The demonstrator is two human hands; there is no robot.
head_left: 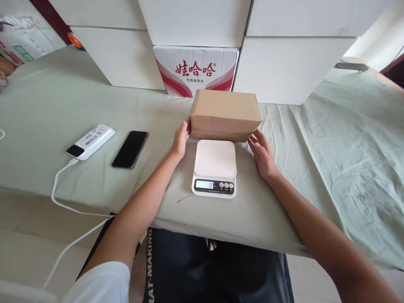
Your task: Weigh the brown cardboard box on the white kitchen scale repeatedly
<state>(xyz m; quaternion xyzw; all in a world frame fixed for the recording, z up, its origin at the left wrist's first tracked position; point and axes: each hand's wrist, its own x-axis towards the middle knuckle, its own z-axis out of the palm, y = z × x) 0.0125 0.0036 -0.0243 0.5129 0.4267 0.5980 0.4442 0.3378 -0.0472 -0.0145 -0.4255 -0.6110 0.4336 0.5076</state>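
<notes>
A closed brown cardboard box (pixel 225 107) sits behind a white digital kitchen scale (pixel 215 158) on the cloth-covered table. My left hand (pixel 181 139) grips the box at its left side, the fingertips partly hidden behind its edge. At the lower right corner, my right hand (pixel 261 153) holds the box with its fingers curled against that side. Nothing rests on the scale's platform, and its lit display (pixel 204 184) reads 0. Whether the box touches the table or is slightly raised, I cannot tell.
White cartons (pixel 290 67) are stacked behind the box, one with red lettering (pixel 195 69). To the left lie a black phone (pixel 130 149) and a white power bank (pixel 91 142) with a cable (pixel 55 185) hanging off the table edge. Another person's hand (pixel 4 73) shows at the far left.
</notes>
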